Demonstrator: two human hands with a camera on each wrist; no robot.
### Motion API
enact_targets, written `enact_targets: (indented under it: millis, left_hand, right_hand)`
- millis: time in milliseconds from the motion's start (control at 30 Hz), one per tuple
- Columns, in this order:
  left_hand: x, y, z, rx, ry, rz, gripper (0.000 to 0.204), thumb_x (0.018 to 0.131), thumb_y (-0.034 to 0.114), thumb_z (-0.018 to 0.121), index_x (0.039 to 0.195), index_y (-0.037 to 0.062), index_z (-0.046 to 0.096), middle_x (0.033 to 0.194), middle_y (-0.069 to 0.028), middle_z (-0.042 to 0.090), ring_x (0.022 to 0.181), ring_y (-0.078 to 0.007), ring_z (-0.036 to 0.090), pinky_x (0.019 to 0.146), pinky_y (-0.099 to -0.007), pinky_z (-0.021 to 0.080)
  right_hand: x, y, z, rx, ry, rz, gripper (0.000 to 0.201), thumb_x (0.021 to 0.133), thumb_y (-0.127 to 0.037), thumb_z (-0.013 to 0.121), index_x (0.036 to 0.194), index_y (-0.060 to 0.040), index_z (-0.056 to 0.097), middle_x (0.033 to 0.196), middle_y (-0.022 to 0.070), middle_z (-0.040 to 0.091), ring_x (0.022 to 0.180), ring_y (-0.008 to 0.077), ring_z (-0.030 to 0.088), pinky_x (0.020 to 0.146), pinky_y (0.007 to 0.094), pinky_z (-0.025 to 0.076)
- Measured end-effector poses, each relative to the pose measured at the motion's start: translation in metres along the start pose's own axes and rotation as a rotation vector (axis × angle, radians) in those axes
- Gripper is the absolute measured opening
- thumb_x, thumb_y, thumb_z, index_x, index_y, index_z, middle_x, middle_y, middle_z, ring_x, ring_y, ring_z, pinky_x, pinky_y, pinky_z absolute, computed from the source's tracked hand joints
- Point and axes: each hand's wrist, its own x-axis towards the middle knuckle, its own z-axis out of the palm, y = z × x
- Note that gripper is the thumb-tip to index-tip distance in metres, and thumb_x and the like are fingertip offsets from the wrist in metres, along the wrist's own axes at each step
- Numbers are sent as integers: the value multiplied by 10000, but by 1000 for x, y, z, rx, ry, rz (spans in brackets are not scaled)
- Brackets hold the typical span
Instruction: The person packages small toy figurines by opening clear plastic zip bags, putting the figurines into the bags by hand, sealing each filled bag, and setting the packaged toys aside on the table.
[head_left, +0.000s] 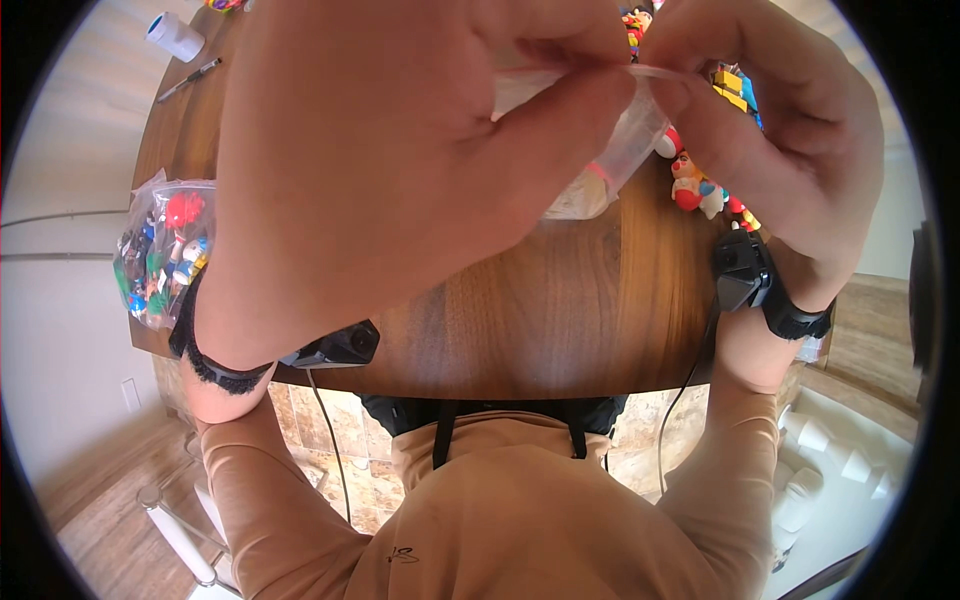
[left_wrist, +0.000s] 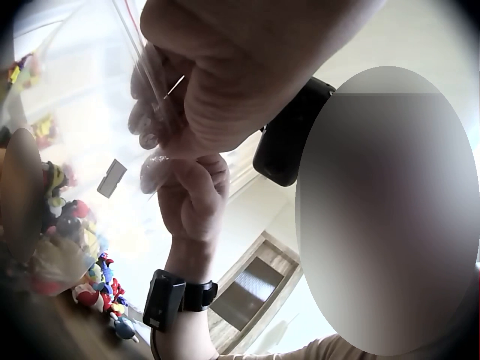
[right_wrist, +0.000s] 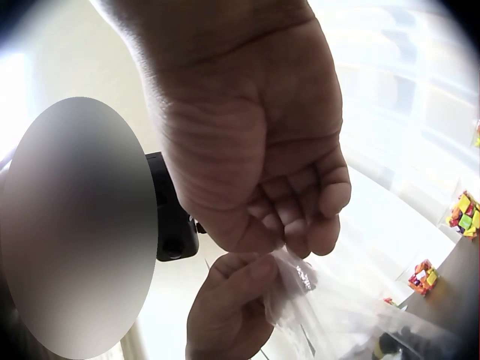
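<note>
Raised in front of the head camera, my left hand (head_left: pixel 400 160) and right hand (head_left: pixel 790 130) pinch the top edge of a clear plastic bag (head_left: pixel 640 140) between thumbs and fingers. The bag hangs over the table, with something pale and a bit of red showing at its bottom. In the left wrist view, the left hand (left_wrist: pixel 232 75) is near the camera and the right hand (left_wrist: pixel 199 191) meets it at the bag's edge. The right wrist view shows the right hand (right_wrist: pixel 247 142) with several fingers curled above the see-through bag (right_wrist: pixel 300 300), the left hand (right_wrist: pixel 232 304) beside it.
On the wooden table (head_left: pixel 520 320), small toy figures (head_left: pixel 690 185) lie beyond the bag at the right. Another clear bag full of toy figures (head_left: pixel 165 255) sits at the left edge. A pen (head_left: pixel 190 80) and a white cylindrical container (head_left: pixel 175 37) are farther back. Cables hang from both wrist cameras.
</note>
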Motion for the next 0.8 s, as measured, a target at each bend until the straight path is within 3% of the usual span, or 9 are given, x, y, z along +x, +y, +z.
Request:
enact_targets:
  millis: [133,200,300,333,400,533,600,700,800]
  left_hand:
    - [1,2,3,-5,5,8,166,733,-82,720,894,-65,684,945,-137,691,846,-162,646,738,-267,493]
    - [1,2,4,-8,8,12,165,734,-83,719,894,-65,684,942,-137,691,844,-161,646,737,-266,494]
    - [9,-1,12,-11,12,18,163,735,-85,717,893,-66,684,938,-136,691,841,-160,646,735,-265,494]
    - [8,1,12,-12,13,20,162,735,-86,717,893,-66,684,937,-136,691,840,-160,646,734,-264,494]
    - [8,1,13,-14,16,24,161,736,-87,716,893,-66,684,934,-135,691,838,-159,646,733,-264,494]
    - [10,-1,14,-17,23,34,159,737,-89,713,892,-67,684,929,-134,692,834,-158,646,730,-262,494]
    - [13,-1,16,-17,26,40,158,738,-90,712,891,-67,683,926,-133,692,832,-157,646,729,-261,494]
    - [7,3,13,-19,29,47,156,739,-92,711,891,-68,683,923,-132,692,829,-156,646,727,-260,494]
    - [11,1,17,-21,32,54,154,740,-93,709,890,-68,683,919,-132,693,826,-155,646,725,-259,494]
  right_hand:
    - [5,-17,2,-11,37,24,57,770,-2,688,768,27,640,637,61,598,525,107,521,474,242,366]
    - [10,-25,-1,34,3,195,51,773,-11,681,767,17,639,635,58,596,525,107,522,475,241,371]
    - [10,-28,0,-20,18,207,48,768,-21,680,765,5,639,631,53,592,525,116,533,478,241,385]
    - [8,-23,2,-20,17,207,48,768,-21,680,765,5,639,631,53,592,525,116,533,478,241,385]
    - [3,-11,6,-151,63,-6,53,755,-33,689,763,-12,641,622,42,589,518,127,541,478,245,400]
    - [10,-23,3,-139,1,57,60,750,-46,696,753,-24,640,613,32,592,504,131,549,472,241,413]
    - [13,-37,11,-195,115,77,63,750,-48,698,744,-30,638,603,31,602,492,126,559,464,232,417]
    - [12,-36,9,-449,22,36,66,755,-44,707,746,-29,644,599,39,614,498,123,582,463,224,430]
    - [11,-33,11,-410,60,3,81,770,-49,713,737,-25,643,584,41,613,493,115,590,455,222,436]
